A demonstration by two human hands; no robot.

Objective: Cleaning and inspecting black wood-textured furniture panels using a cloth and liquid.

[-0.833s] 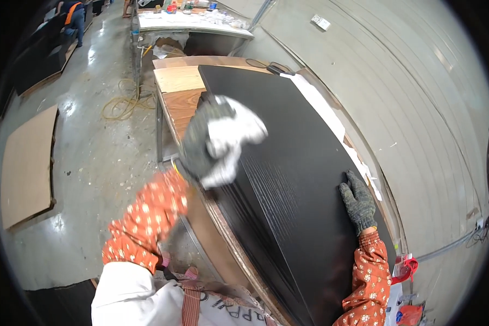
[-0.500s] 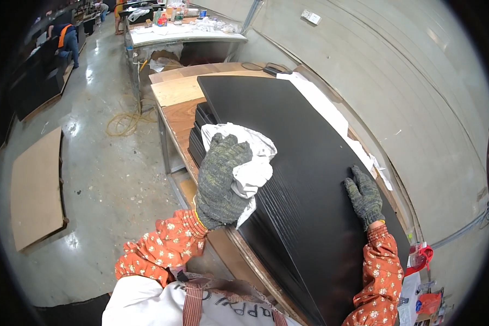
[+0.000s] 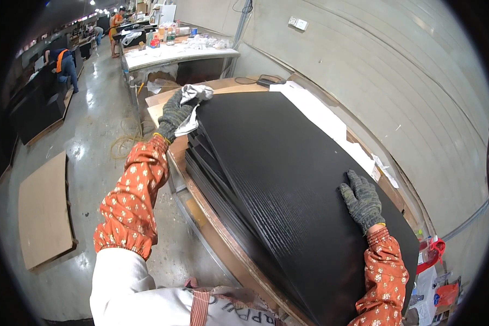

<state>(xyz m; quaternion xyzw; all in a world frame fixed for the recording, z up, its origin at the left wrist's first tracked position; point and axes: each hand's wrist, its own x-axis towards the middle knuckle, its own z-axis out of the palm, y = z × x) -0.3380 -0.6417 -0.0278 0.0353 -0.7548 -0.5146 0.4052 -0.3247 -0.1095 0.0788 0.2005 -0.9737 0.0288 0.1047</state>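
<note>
A stack of large black textured panels [image 3: 277,174] lies on a wooden workbench [image 3: 223,239]. My left hand [image 3: 175,113], in a grey knit glove, is shut on a white cloth [image 3: 193,98] and presses it against the far left corner of the top panel. My right hand [image 3: 362,200], also gloved, rests flat with fingers spread on the near right part of the top panel. Both forearms wear orange patterned sleeves.
White paper sheets [image 3: 320,119] lie along the wall beside the panels. A cluttered white table [image 3: 179,51] stands beyond the bench. A brown board [image 3: 43,209] and a yellow cable [image 3: 125,141] lie on the floor at left. People [image 3: 65,62] work in the far background.
My left hand has slid the cloth along the panel's left edge from near me to the far corner. My right hand has stayed flat on the panel.
</note>
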